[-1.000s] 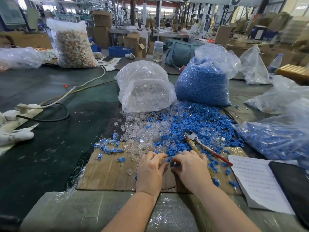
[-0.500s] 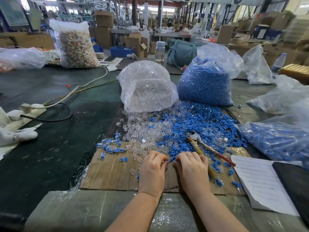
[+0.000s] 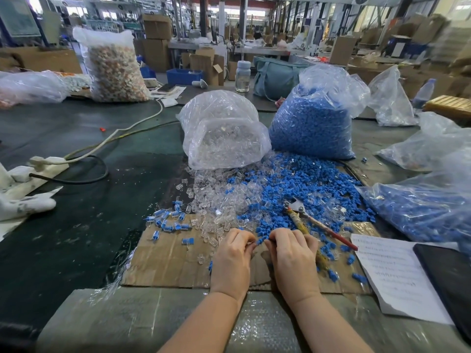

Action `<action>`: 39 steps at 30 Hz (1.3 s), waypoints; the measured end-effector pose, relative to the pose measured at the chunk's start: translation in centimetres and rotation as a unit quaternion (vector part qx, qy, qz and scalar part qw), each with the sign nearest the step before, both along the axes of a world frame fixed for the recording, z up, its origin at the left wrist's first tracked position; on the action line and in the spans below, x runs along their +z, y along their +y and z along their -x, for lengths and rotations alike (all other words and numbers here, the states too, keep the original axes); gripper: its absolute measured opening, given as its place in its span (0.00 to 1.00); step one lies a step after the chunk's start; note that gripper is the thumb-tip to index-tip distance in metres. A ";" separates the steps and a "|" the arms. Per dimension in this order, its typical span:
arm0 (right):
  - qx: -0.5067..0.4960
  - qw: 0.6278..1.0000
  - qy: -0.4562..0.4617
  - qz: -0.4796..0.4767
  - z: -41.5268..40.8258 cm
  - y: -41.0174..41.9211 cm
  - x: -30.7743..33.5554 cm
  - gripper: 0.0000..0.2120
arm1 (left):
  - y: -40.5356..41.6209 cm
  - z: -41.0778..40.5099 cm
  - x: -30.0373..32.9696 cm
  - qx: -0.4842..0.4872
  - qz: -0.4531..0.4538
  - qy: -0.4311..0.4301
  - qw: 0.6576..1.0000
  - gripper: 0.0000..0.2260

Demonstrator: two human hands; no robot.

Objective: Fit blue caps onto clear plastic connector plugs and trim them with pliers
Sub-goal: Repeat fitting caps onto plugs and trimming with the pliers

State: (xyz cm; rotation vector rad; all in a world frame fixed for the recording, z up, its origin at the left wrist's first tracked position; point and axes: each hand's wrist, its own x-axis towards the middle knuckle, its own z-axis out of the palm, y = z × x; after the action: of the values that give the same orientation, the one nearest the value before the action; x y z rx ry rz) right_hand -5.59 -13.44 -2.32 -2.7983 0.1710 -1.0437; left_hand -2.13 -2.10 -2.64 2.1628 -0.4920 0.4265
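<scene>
We keep both hands low over the cardboard sheet (image 3: 163, 261), left hand (image 3: 233, 253) and right hand (image 3: 293, 253) curled fingertip to fingertip, seemingly pinching a blue cap (image 3: 259, 241) for mating. The piles lie just beyond, pliers (image 3: 300, 215) idle to the right, within reach.

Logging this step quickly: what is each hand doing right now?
Left hand: fingers curled, pinching a small part; which part cannot be told.
Right hand: fingers curled, pinching a small part, apparently a blue cap.
</scene>
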 end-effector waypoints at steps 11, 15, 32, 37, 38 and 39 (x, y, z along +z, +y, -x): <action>0.035 0.975 0.067 -0.208 -0.4 -0.8 1.8 0.04 | -0.1 -1.2 1.9 0.042 0.098 0.143 0.984 0.04; 0.064 0.946 0.062 -0.311 -1.0 -0.7 3.2 0.08 | -0.4 -2.3 3.4 0.029 0.215 0.235 0.948 0.07; 0.068 0.935 0.044 -0.346 -1.8 0.4 4.5 0.02 | -0.1 -2.6 4.0 -0.041 0.320 0.326 0.889 0.06; 0.067 0.947 0.045 -0.310 -1.6 0.7 4.5 0.02 | -0.1 -2.3 3.9 -0.046 0.286 0.309 0.906 0.06; 0.067 0.949 0.044 -0.305 -1.6 0.7 4.5 0.02 | -0.1 -2.3 4.0 -0.047 0.281 0.305 0.909 0.06; 0.066 0.951 0.044 -0.300 -1.6 0.7 4.6 0.02 | -0.2 -2.2 4.2 -0.049 0.276 0.301 0.911 0.06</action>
State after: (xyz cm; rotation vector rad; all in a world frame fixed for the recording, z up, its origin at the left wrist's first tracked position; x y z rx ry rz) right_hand -4.03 -12.73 2.24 -2.2648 0.2573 -0.6850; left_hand 0.11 -2.29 1.51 1.5900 -0.1024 -0.1598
